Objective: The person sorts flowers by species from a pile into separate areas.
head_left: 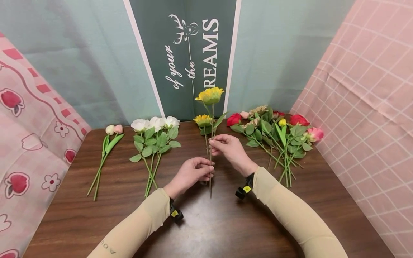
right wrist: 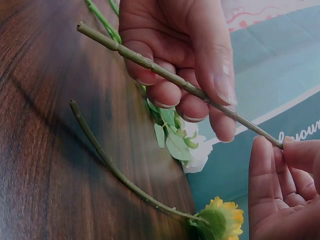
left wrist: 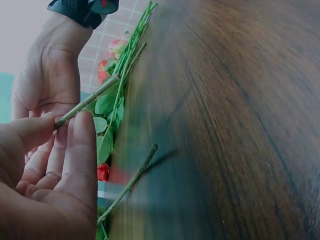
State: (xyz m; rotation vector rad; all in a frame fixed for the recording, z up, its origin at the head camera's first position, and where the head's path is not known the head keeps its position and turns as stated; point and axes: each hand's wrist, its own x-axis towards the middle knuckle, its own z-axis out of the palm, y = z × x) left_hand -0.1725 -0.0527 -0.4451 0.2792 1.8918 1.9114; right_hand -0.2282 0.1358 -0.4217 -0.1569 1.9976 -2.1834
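Note:
Both hands hold one upright yellow flower [head_left: 209, 96] by its long stem [right wrist: 160, 72], above the table. My left hand [head_left: 193, 172] pinches the lower stem between thumb and fingers, and the cut end sticks out below it. Higher up, just under the leaves, my right hand [head_left: 233, 152] pinches the same stem with thumb and fingertips. A second yellow flower [head_left: 203, 121] lies on the table behind the hands, its head toward the back edge. Its curved stem [right wrist: 115, 170] shows in the right wrist view, apart from both hands.
On the brown table [head_left: 200, 233], white roses [head_left: 156, 123] lie left of the hands, and two tulips [head_left: 113, 129] lie farther left. A mixed pile with red roses [head_left: 298, 120] and a yellow tulip [head_left: 282, 122] lies on the right. A green curtain [head_left: 267, 53] hangs behind.

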